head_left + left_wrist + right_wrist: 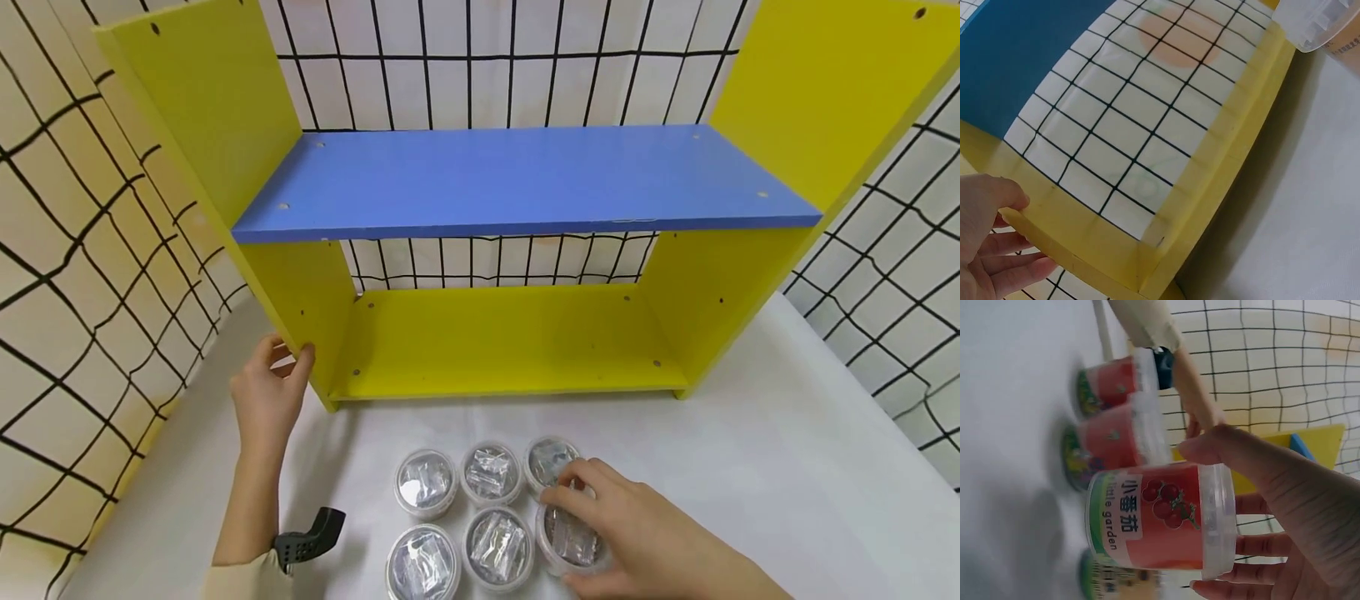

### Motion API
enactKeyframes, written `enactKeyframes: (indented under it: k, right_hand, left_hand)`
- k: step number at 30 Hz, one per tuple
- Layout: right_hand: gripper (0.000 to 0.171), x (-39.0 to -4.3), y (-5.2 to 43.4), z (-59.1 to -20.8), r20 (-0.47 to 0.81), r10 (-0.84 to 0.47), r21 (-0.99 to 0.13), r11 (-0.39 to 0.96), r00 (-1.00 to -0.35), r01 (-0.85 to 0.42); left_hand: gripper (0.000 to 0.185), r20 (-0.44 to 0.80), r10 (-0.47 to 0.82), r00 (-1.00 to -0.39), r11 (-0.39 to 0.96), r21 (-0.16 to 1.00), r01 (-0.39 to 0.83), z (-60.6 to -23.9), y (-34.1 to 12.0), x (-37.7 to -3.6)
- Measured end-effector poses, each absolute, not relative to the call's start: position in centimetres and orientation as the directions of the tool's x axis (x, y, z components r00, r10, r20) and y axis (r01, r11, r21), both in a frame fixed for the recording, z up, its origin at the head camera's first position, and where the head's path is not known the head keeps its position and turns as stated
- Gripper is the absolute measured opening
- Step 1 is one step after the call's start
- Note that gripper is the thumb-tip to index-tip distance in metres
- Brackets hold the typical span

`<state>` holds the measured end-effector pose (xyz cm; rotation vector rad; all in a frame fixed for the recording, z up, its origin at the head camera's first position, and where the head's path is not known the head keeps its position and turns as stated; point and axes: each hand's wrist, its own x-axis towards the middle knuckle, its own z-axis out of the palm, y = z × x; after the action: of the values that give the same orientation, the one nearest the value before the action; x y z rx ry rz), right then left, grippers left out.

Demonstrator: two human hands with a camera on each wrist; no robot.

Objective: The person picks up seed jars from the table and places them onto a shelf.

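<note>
Right hand (637,533) at lower right of the head view curls thumb and fingers round 1 tub (1160,519), red label, clear lid, in a cluster of 6. Risk, I'd say: neighbouring tubs (426,482) sit touching, so a careless lift could topple them. Left hand (270,392), at left, pinches the yellow shelf unit's side panel (296,292); letting go might leave the unit wobbling on the white surface (787,450).

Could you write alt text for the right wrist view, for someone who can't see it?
A right hand grips a red-labelled tub with a clear lid and pictured tomatoes, lifted off the white table. More tubs stand behind.
</note>
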<state>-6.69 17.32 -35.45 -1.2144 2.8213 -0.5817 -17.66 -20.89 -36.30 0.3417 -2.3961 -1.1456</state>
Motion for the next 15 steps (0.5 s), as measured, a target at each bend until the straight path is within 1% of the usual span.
enactKeyframes:
  k: [4, 10, 15]
  right_hand:
    - [0.056, -7.4, 17.3, -34.3, 0.276, -0.723, -0.289, 0.566, -0.633, -0.772]
    - [0.056, -8.3, 17.0, -31.9, 0.277, -0.733, -0.305, 0.545, -0.621, -0.781]
    - [0.053, -8.7, 16.4, -29.5, 0.276, -0.77, -0.312, 0.494, -0.575, -0.812]
  left_hand:
    - [0.037, 0.3, -0.407, -0.863, 0.626, 0.779, -0.024, -36.1, -21.0, -17.6]
    - [0.035, 0.327, -0.399, -0.856, 0.633, 0.774, 0.0, -36.1, -20.9, -17.7]
    - [0.035, 0.321, -0.394, -0.861, 0.632, 0.775, 0.0, -36.2, -20.8, -17.6]
